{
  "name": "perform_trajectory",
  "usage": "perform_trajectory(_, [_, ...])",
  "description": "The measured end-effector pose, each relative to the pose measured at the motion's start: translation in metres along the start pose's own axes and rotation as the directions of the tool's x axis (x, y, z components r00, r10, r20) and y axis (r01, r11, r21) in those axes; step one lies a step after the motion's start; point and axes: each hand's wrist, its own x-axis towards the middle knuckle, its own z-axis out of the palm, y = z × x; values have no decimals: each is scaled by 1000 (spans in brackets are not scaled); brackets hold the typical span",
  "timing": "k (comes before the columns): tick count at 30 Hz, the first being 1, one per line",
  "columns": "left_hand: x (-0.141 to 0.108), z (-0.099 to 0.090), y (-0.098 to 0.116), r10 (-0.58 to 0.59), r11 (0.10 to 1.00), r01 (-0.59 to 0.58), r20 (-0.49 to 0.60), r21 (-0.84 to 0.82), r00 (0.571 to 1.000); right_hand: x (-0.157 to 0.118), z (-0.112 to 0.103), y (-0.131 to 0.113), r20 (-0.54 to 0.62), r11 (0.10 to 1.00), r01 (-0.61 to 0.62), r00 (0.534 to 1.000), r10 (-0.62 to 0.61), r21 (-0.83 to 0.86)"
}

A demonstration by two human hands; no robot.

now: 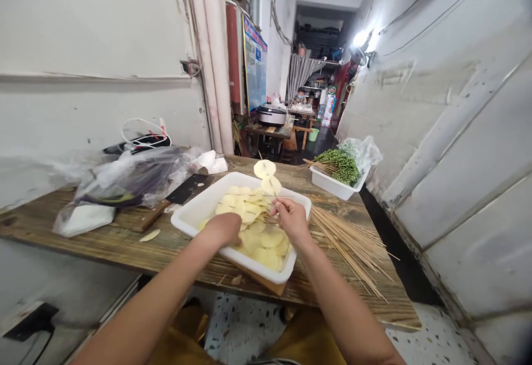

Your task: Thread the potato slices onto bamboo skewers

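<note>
My right hand (290, 218) pinches a thin bamboo skewer (276, 194) over the right side of a white plastic tray (245, 179). Two pale yellow potato slices (265, 169) are threaded on the skewer, one above the other, and its tip pokes out above them. My left hand (224, 229) reaches down into the tray at its left front, its fingers mostly hidden behind the hand. Around it in the tray lie many loose potato slices (272, 237) in liquid. Toward the back, skewered potato slices (236, 201) rest with sticks showing.
Loose bamboo skewers (349, 243) fan out right of the tray. Behind them stands a white basket (334, 183) of green skewered food (343, 166). To the left lie a cleaver (189, 188), a stray potato slice (149, 236) and plastic bags (133, 174) on the wooden table (183, 254).
</note>
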Motion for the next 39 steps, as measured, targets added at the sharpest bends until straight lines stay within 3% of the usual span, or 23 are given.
perform_trajectory(2, [2, 1, 6, -112, 987, 106, 40, 121, 993, 0, 0, 1, 5, 1000, -7, 1000, 7, 9])
perform_trajectory(4, [4, 3, 8, -132, 988, 126, 59, 94, 989, 0, 0, 1, 9, 1000, -8, 1000, 8, 18])
perform_trajectory(9, [8, 7, 0, -58, 988, 54, -20, -147, 998, -1, 0, 2, 19, 1000, 12, 1000, -13, 22])
perform_trajectory(15, [10, 13, 7, -95, 942, 51, -119, -332, 988, -2, -1, -3, 34, 1000, 13, 999, -14, 15])
perform_trajectory(17, [9, 15, 15, -83, 941, 42, -108, -337, 991, -3, -1, -3, 30, 1000, 12, 999, -12, 17])
perform_trajectory(22, [2, 12, 34, -18, 986, 10, -43, -166, 999, -4, -1, -4, 26, 1000, 27, 999, -27, 5])
perform_trajectory(27, [-8, -4, 14, 29, 963, -52, -87, -266, 996, -5, -1, -7, 30, 1000, 12, 999, -12, 0])
perform_trajectory(30, [-14, -16, -12, 202, 783, -80, 131, -617, 971, -4, -1, -6, 33, 1000, 20, 999, -19, -6])
perform_trajectory(32, [-15, -21, -25, 230, 653, -27, 164, -756, 959, -3, -1, -5, 32, 1000, 28, 999, -27, -8])
perform_trajectory(36, [-2, -17, -35, 145, 343, -36, 15, -939, 989, -3, -1, -3, 46, 998, 61, 997, -61, -2])
perform_trajectory(38, [9, -12, -37, -40, 124, -100, -106, -987, 994, -4, -2, -4, 86, 995, 101, 991, -99, -15])
perform_trajectory(39, [15, -9, -38, -146, 27, -167, -169, -986, 975, -5, -2, -5, 123, 992, 119, 986, -115, -32])
